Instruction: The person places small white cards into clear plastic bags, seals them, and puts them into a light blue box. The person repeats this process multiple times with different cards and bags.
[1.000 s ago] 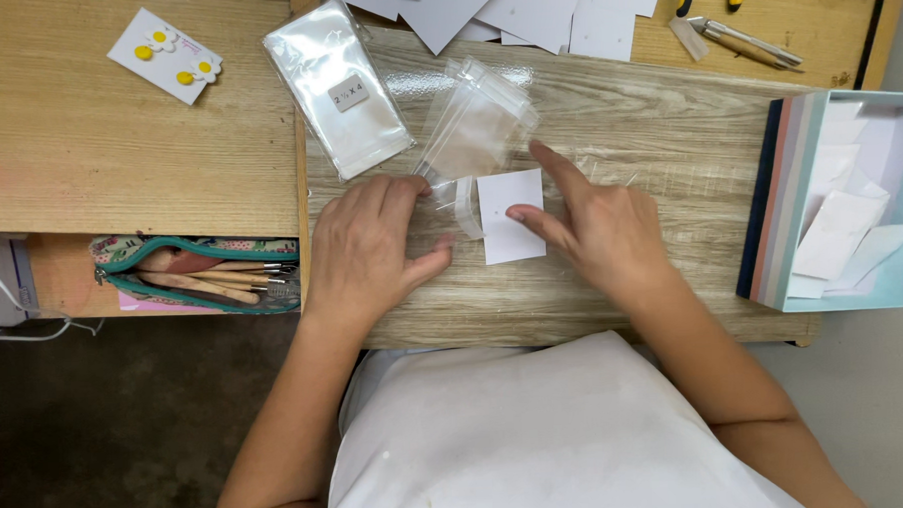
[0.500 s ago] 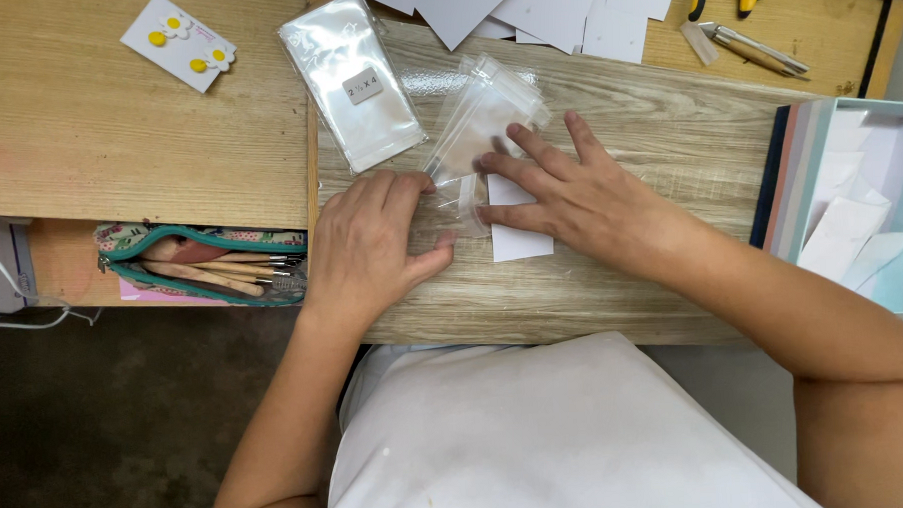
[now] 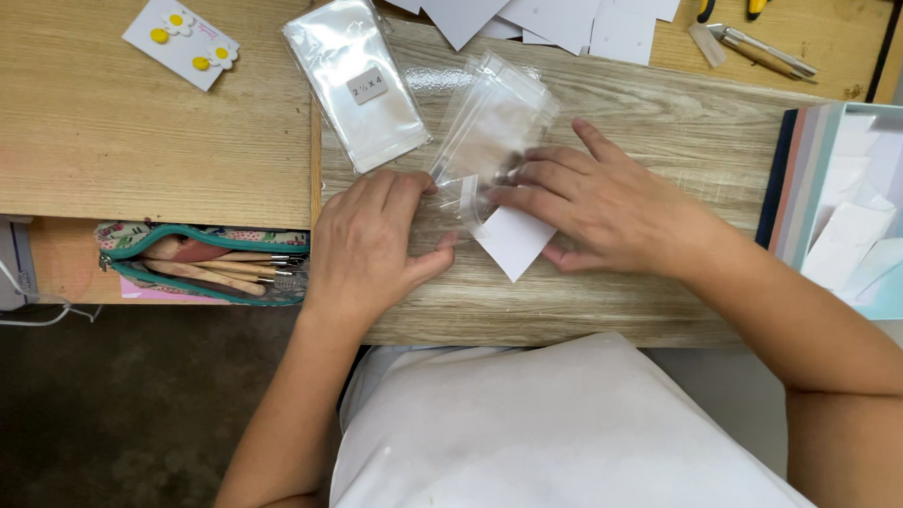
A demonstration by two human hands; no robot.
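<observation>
My left hand (image 3: pixel 376 242) rests on the wooden board (image 3: pixel 667 126), its fingertips pinching the open edge of a clear plastic bag (image 3: pixel 492 127). My right hand (image 3: pixel 595 204) lies flat beside it, fingers spread over a small white card (image 3: pixel 514 242) whose corner sits at the bag's mouth. The card is tilted and partly covered by my right fingers. The bag lies slanted toward the upper right, on top of more clear bags.
A pack of clear bags (image 3: pixel 355 77) lies at the upper left of the board. White cards (image 3: pixel 553 5) are spread at the top. A card with yellow flower earrings (image 3: pixel 181 40), a green pouch of tools (image 3: pixel 207 263), pliers (image 3: pixel 754 43) and a blue box (image 3: pixel 850 210) surround the board.
My right hand has slid the white card left and turned it toward the bag's mouth. My left hand shifted slightly to the bag's edge.
</observation>
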